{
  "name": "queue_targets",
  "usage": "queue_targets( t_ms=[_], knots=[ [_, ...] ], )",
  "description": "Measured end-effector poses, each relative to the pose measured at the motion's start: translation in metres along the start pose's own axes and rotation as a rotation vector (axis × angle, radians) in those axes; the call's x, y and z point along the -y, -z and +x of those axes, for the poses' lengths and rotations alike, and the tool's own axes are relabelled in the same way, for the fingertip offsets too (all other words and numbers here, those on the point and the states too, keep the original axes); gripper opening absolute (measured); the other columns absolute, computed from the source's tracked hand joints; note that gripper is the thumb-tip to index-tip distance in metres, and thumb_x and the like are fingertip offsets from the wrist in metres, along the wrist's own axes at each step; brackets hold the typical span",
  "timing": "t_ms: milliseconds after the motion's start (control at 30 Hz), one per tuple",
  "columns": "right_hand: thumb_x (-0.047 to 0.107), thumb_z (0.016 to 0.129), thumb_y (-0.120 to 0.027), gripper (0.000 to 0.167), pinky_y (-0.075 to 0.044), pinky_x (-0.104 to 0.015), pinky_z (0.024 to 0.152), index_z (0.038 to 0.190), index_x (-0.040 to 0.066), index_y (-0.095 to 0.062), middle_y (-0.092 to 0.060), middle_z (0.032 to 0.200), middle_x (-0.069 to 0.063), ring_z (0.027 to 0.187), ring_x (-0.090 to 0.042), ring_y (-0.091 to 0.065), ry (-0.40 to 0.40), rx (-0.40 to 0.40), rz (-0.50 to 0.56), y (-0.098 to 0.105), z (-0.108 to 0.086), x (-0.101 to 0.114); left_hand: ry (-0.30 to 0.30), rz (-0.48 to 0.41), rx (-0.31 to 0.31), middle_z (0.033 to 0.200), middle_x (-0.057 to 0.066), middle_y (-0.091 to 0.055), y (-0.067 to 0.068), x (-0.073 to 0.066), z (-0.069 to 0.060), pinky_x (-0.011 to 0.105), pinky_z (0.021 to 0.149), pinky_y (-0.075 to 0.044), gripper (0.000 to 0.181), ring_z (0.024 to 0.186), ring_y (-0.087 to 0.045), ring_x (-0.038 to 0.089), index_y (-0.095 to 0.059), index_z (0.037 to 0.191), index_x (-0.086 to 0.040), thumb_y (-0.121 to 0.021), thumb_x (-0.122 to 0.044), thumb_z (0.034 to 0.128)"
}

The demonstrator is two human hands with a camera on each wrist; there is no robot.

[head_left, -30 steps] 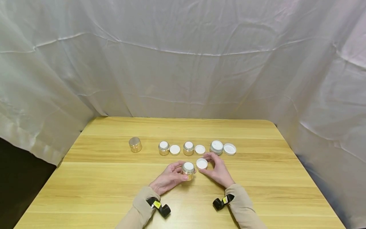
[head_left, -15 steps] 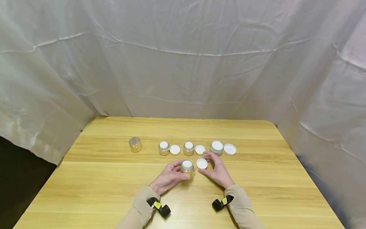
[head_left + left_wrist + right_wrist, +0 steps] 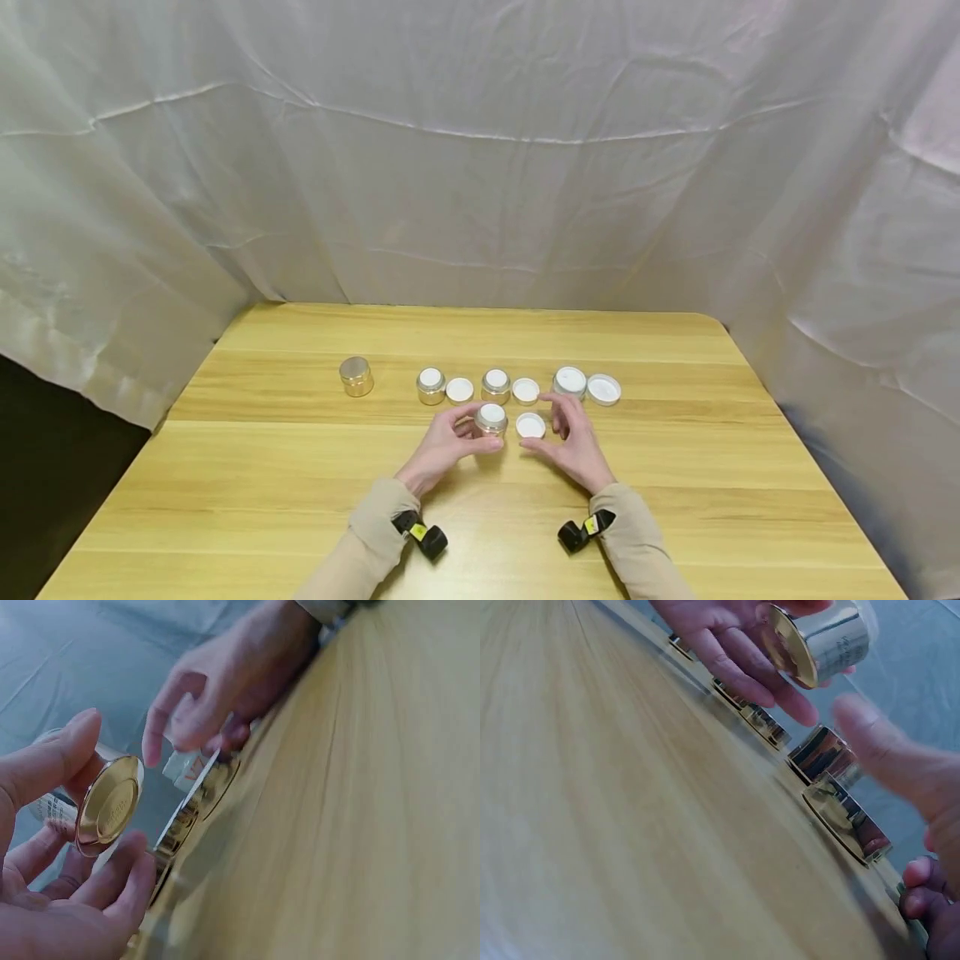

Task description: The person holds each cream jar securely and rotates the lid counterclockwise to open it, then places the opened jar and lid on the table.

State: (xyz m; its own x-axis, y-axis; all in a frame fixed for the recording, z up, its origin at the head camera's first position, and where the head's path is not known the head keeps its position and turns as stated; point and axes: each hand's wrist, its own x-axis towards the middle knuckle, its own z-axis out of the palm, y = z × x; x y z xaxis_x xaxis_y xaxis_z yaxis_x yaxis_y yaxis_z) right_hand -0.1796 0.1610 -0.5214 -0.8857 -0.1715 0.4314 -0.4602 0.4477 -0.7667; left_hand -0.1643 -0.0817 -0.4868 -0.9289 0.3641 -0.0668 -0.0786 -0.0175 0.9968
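My left hand (image 3: 441, 450) holds a small gold cosmetic jar (image 3: 491, 420) with a white top, thumb on the near side and fingers round the far side. Both wrist views show the jar's gold base (image 3: 112, 806) tilted and lifted off the wood. To its right a gold lid (image 3: 530, 426) lies on the table, white inside up. My right hand (image 3: 573, 450) is spread beside that lid; in the right wrist view its thumb (image 3: 874, 742) stands apart from the lid's gold side (image 3: 846, 817).
Behind the hands, a row on the wooden table (image 3: 300, 500) holds two uncapped gold jars (image 3: 431, 387), a wider uncapped jar (image 3: 569, 382), and their upturned lids (image 3: 603, 389). A capped gold jar (image 3: 356, 377) stands at the left. Grey curtain (image 3: 480, 183) hangs beyond.
My left hand has carried the jar slightly forward, toward the row. My right hand's fingers have spread away from the lid, which stays in place.
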Motion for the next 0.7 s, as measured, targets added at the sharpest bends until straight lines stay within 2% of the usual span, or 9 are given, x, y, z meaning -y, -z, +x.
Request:
queue_targets(
  t_ms=[133,233,400,500,700],
  knots=[
    [0.004,0.088,-0.075,0.035,-0.04,-0.015,0.055,0.12,-0.002,-0.063,-0.052,0.085,-0.014,0.068,-0.004,-0.044,-0.001,-0.065,0.07,-0.003,0.001,0.0,-0.073,0.175,-0.052,0.127,0.01,-0.068,-0.002,-0.008,0.003,0.044,0.11,-0.047,0.062,0.117,-0.062,0.022,-0.061,0.134,-0.007,-0.086,-0.012,0.0779],
    [-0.001,0.097,-0.06,0.02,-0.046,-0.007,0.067,0.116,-0.007,-0.065,-0.061,0.094,-0.022,0.08,0.001,-0.053,-0.028,-0.108,0.097,-0.002,0.002,0.006,-0.122,0.275,-0.073,0.13,0.01,-0.068,-0.004,-0.012,0.006,0.054,0.113,-0.043,0.058,0.124,-0.059,0.03,-0.065,0.13,-0.007,-0.086,-0.011,0.0765],
    [-0.001,0.102,-0.052,0.021,-0.043,0.0,0.092,0.113,-0.013,-0.065,-0.067,0.113,-0.029,0.106,-0.005,-0.061,-0.066,-0.099,0.074,0.005,0.003,0.033,-0.138,0.383,-0.102,0.129,0.012,-0.069,-0.007,-0.013,0.011,0.057,0.112,-0.045,0.054,0.123,-0.06,0.035,-0.067,0.125,-0.005,-0.087,-0.008,0.075],
    [0.0,0.102,-0.052,0.021,-0.044,-0.001,0.093,0.112,-0.013,-0.065,-0.069,0.114,-0.028,0.107,-0.011,-0.063,-0.083,-0.081,0.056,0.009,0.003,0.045,-0.141,0.427,-0.107,0.128,0.015,-0.069,-0.007,-0.011,0.012,0.057,0.11,-0.048,0.055,0.121,-0.062,0.038,-0.066,0.126,-0.003,-0.086,-0.007,0.0751],
    [0.001,0.102,-0.051,0.022,-0.044,-0.002,0.093,0.113,-0.013,-0.065,-0.069,0.115,-0.026,0.109,-0.011,-0.063,-0.092,-0.08,0.053,0.01,0.003,0.047,-0.152,0.457,-0.119,0.127,0.017,-0.069,-0.009,-0.007,0.017,0.054,0.108,-0.051,0.055,0.118,-0.065,0.038,-0.066,0.125,-0.001,-0.087,-0.006,0.074]
  ],
)
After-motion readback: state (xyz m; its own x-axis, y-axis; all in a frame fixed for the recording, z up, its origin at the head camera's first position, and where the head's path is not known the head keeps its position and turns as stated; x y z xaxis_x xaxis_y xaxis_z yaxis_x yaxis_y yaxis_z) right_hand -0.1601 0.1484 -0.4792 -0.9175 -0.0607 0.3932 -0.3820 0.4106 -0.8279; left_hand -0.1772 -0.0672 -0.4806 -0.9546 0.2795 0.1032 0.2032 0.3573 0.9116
